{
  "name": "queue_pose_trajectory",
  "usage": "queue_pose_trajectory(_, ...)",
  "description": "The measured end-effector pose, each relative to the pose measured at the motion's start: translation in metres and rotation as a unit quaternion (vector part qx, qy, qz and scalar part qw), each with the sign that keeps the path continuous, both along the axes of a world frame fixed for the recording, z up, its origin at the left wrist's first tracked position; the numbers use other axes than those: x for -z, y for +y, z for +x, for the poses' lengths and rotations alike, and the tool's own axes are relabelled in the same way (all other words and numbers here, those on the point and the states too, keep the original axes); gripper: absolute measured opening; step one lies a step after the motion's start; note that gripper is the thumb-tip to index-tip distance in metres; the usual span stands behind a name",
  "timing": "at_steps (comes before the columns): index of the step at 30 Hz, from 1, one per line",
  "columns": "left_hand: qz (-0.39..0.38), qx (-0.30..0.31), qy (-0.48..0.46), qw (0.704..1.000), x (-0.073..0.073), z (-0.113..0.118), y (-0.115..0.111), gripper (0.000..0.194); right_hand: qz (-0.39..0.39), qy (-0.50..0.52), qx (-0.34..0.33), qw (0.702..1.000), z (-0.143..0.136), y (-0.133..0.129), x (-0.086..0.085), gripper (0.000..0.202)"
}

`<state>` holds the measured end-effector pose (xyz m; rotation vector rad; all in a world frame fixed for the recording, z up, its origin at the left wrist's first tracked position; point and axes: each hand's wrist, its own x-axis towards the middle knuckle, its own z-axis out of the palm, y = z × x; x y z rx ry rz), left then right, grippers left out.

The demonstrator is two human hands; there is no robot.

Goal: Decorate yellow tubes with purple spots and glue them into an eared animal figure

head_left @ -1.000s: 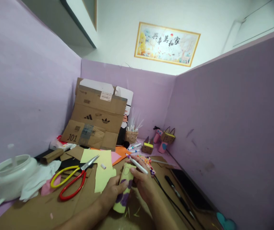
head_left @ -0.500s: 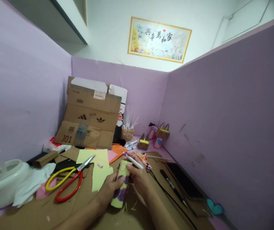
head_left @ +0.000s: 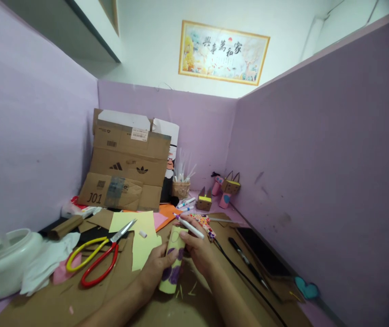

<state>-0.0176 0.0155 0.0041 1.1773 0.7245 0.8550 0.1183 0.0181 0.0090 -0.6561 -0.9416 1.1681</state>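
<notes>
Head view: low in the middle of the frame, my left hand curls round a yellow tube. My right hand pinches a purple-tipped pen and touches the tube's top. Lower spots are purple; the top ring looks not filled yet.

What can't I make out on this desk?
In the head view:
Far side of the yellow tube: turned away from the camera.
Most fingertips of the left hand: hidden behind the tube.
White pot: cut off by the left edge.
White label on the cardboard: print too small.
</notes>
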Motion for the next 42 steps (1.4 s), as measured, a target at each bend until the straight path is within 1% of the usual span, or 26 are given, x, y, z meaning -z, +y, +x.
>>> queue_pose_trajectory(5,-0.002,-0.004,-0.001,1.0,-0.0024,0.0,-0.0015,0.043,0.001,-0.002,-0.001,1.0,0.0007,0.0015,0.0032,0.044)
queue_pose_trajectory(10,-0.007,-0.002,-0.008,1.0,-0.0035,-0.0003,-0.001,0.044,0.002,0.004,0.004,1.0,0.0002,0.0018,0.0007,0.045)
queue_pose_trajectory(16,-0.013,0.009,-0.013,1.0,-0.0016,0.0027,-0.0005,0.045,-0.007,-0.003,0.006,1.0,0.0016,0.0018,0.0005,0.043)
queue_pose_trajectory(22,-0.027,0.005,-0.008,1.0,0.0017,0.0047,0.0008,0.048,-0.003,-0.008,0.007,1.0,0.0026,0.0023,0.0016,0.043)
queue_pose_trajectory(31,-0.019,0.01,-0.005,1.0,-0.0007,0.004,-0.0006,0.048,0.002,-0.003,-0.001,1.0,0.0035,0.0046,0.0043,0.043)
queue_pose_trajectory(36,-0.027,0.014,-0.011,0.999,0.0021,0.0048,-0.0006,0.049,0.001,-0.006,0.004,1.0,0.0046,0.0054,0.0047,0.045)
queue_pose_trajectory(42,-0.012,0.016,-0.009,1.0,0.0032,0.0047,-0.0004,0.048,0.005,0.006,-0.008,1.0,0.0036,0.0038,0.0018,0.042)
